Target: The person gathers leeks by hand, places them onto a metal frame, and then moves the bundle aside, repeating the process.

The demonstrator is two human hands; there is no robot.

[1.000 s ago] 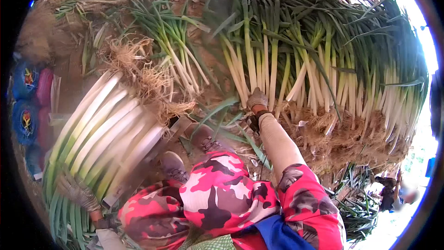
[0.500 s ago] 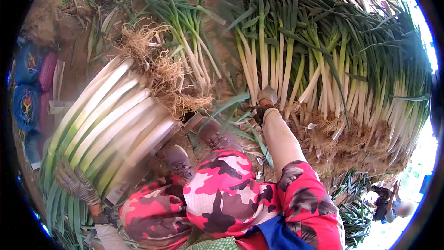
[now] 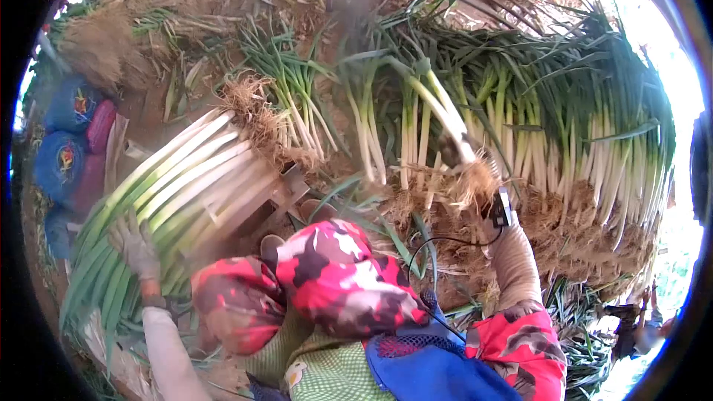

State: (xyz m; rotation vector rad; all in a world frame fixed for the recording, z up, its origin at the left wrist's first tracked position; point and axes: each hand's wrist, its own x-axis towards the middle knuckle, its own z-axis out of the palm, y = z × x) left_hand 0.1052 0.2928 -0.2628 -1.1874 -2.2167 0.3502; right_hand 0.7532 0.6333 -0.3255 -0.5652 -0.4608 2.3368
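Observation:
My gloved left hand (image 3: 135,246) lies with fingers spread on the green part of a stack of large leeks (image 3: 189,171) at the left, whose roots point up and right. My right hand (image 3: 475,154), in a dark glove, is closed round the white stem of leeks (image 3: 440,104), lifted above the row. Their roots hang beside the wrist, and their green leaves reach up and left. Behind them a long row of leeks (image 3: 587,148) lies side by side, leaves at the back and roots toward me.
Blue net bundles (image 3: 59,162) and a pink one (image 3: 101,126) stand at the far left. A smaller leek bunch (image 3: 297,96) lies beyond the stack. A metal edge (image 3: 293,186) shows near my knees. Another person (image 3: 642,330) is at the lower right.
My right hand has moved right and lifted leeks off the row, roots now hanging. My left hand has stayed on the stack. The view has shifted slightly.

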